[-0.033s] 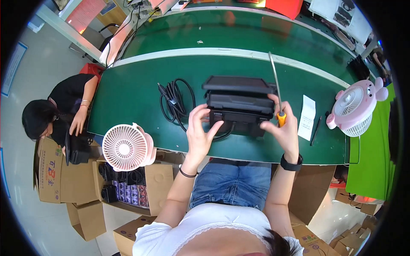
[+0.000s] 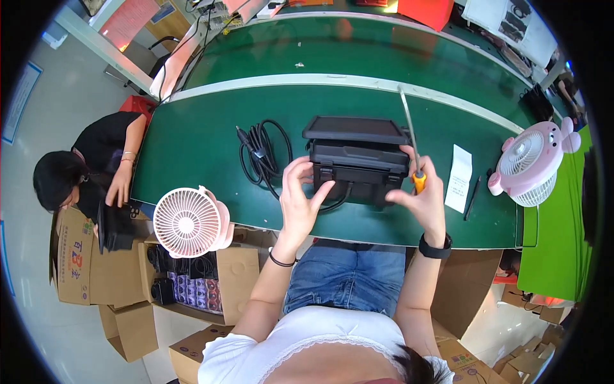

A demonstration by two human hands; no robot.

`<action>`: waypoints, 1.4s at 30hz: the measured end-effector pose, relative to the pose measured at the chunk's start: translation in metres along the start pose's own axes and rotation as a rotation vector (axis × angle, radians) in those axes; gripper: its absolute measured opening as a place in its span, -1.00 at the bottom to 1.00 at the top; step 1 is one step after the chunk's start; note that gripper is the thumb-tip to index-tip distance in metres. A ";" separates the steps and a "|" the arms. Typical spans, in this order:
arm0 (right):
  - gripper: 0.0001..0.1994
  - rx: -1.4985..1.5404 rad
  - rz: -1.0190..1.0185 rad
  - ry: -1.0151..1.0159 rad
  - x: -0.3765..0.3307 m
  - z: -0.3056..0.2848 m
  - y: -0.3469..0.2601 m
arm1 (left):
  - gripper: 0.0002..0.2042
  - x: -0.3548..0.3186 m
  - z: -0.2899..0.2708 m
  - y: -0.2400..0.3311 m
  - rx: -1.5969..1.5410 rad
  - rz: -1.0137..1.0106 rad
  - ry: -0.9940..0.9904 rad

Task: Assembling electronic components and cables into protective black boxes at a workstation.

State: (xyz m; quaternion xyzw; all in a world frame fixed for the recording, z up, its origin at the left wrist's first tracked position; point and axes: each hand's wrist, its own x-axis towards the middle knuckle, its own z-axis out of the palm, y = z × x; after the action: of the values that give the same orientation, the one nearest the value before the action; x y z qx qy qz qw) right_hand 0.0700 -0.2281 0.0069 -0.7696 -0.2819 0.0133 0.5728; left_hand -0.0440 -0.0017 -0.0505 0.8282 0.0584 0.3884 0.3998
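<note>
A black plastic case [image 2: 358, 157] with two front latches stands on the green table before me, its dark lid panel [image 2: 355, 128] raised at the far side. My left hand [image 2: 299, 195] grips the left end of the case, thumb at the left latch. By the right end is my right hand [image 2: 422, 195], holding a long screwdriver [image 2: 419, 182] with a yellow handle, its shaft pointing up and away. The right thumb reaches toward the right latch. A black cable [image 2: 259, 153] lies coiled to the left; one length runs behind my left hand toward the case's front.
A pink fan [image 2: 187, 222] is at the table's near left edge, and a pink animal-shaped fan [image 2: 527, 163] stands right. A paper slip [image 2: 458, 179] and black pen [image 2: 472, 198] lie nearby. At left, a co-worker [image 2: 96, 160] handles a black device above cardboard boxes [image 2: 96, 262].
My right hand and the screwdriver have shifted slightly, and the case with its lid panel sits a little differently. The co-worker's black device has turned a bit.
</note>
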 end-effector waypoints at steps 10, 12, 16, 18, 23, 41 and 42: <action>-0.39 -0.125 0.018 0.034 -0.001 0.012 0.012 | -0.66 0.011 0.002 0.016 0.123 -0.102 0.048; -0.40 -0.120 -0.001 0.047 -0.001 0.011 0.014 | -0.68 0.016 -0.003 0.018 0.169 -0.103 0.023; -0.41 -0.098 -0.029 0.049 -0.001 0.010 0.017 | -0.79 0.019 -0.013 0.010 0.052 -0.119 -0.017; -0.42 -0.078 -0.009 0.046 -0.002 0.011 0.017 | -0.76 0.021 -0.013 0.004 -0.159 -0.137 0.024; -0.42 -0.071 -0.020 0.054 -0.004 0.012 0.018 | -0.71 0.039 -0.010 0.014 -0.118 -0.112 -0.021; -0.45 -0.151 -0.008 0.289 0.000 0.021 0.016 | -0.04 0.045 0.025 -0.017 -0.762 -0.389 -0.174; -0.45 -0.140 -0.012 0.329 -0.003 0.025 0.019 | -0.05 0.045 0.027 -0.015 -0.785 -0.420 -0.157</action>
State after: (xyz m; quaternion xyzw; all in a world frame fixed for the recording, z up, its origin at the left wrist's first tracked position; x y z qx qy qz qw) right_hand 0.0668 -0.2114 -0.0191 -0.7976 -0.1890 -0.1359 0.5564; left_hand 0.0088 0.0097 -0.0447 0.6112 0.0430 0.2275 0.7569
